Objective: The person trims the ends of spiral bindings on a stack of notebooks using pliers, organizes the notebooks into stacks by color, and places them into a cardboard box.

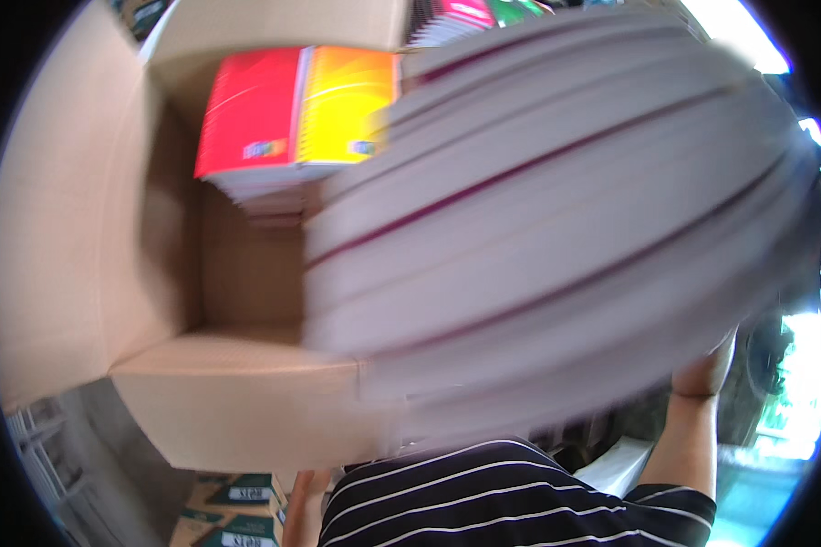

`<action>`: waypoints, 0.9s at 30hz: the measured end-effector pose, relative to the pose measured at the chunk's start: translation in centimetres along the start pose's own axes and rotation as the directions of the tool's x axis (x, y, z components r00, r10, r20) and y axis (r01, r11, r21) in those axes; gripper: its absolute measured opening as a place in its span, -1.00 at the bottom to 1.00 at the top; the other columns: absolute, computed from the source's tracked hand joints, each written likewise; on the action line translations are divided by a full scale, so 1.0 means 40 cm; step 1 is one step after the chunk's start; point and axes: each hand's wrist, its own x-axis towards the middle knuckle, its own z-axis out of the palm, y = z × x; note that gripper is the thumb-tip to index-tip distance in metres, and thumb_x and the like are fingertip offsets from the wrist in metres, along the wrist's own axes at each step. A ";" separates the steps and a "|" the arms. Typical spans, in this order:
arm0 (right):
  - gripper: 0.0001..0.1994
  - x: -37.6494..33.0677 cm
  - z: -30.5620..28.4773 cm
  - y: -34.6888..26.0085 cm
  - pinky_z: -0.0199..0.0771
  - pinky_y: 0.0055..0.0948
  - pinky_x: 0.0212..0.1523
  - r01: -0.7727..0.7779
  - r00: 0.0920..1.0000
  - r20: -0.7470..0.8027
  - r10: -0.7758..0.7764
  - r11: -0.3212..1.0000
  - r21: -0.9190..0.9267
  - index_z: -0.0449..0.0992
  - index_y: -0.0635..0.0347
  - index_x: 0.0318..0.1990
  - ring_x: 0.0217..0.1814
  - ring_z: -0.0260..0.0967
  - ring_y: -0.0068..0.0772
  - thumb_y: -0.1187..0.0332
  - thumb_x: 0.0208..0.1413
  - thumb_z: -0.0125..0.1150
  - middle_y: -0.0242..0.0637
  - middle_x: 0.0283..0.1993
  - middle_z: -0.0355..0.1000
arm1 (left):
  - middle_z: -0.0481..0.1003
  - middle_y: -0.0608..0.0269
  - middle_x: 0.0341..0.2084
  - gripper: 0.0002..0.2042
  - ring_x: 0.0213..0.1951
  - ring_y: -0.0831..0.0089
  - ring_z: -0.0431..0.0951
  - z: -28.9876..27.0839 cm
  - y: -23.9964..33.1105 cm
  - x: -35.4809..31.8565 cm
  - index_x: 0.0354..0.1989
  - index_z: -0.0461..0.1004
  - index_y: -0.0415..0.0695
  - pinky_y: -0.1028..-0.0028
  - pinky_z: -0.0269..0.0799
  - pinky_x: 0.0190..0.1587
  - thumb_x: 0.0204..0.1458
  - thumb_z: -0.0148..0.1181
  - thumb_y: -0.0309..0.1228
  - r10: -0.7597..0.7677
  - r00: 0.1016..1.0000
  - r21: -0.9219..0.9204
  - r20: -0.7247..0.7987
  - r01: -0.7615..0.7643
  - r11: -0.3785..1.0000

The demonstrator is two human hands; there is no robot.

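A large, thick stack of notebooks, blurred by motion, fills the middle and right of the view. Its pale page edges face me, with dark red cover lines between them. My right hand is at the stack's lower right edge, seemingly holding it up; the fingers are hidden behind the stack. Of my left arm only the forearm shows at the bottom, and the hand is out of sight. Left of the stack is an open cardboard box. Inside it, at the far end, lie a red notebook and a yellow notebook side by side, atop more notebooks.
The box flaps stand spread, one wide flap on the left. More notebooks, pink and green, are beyond the box. Printed cartons sit low at the left. Bright light comes in at the right.
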 end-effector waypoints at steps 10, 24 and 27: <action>-0.19 -0.584 -0.130 0.365 0.45 -0.15 -0.04 -0.525 0.837 -0.303 0.456 0.825 -0.208 0.23 0.37 0.09 -0.07 0.44 -0.07 0.26 -0.44 0.43 -0.01 -0.13 0.45 | 0.08 -0.07 0.29 -0.37 0.33 0.17 0.05 0.262 0.213 0.265 0.28 0.08 -0.27 0.33 0.00 0.30 0.06 0.16 -0.37 -0.035 0.874 0.029 0.484 0.024 0.999; 0.11 -0.690 0.175 0.806 0.11 -0.01 0.20 -0.401 0.903 -0.011 0.429 0.835 -0.376 -0.04 0.07 0.33 0.26 0.10 -0.05 0.21 -0.47 0.56 -0.12 0.20 0.14 | -0.12 0.03 0.36 0.13 0.36 0.04 -0.10 0.646 0.216 0.609 0.39 -0.26 0.01 0.20 -0.02 0.34 -0.37 0.44 -0.54 0.328 0.929 -0.192 0.170 -0.296 0.936; 0.21 -0.769 0.139 0.831 0.06 -0.01 0.27 -0.462 0.887 -0.106 0.450 0.862 -0.208 -0.11 0.06 0.35 0.32 0.03 0.04 0.18 -0.54 0.61 -0.05 0.28 0.08 | 0.06 0.06 0.31 0.03 0.31 0.15 0.08 0.653 0.209 0.605 0.39 -0.21 0.05 0.29 0.08 0.31 -0.25 0.35 -0.63 0.309 0.936 -0.176 0.166 -0.280 0.944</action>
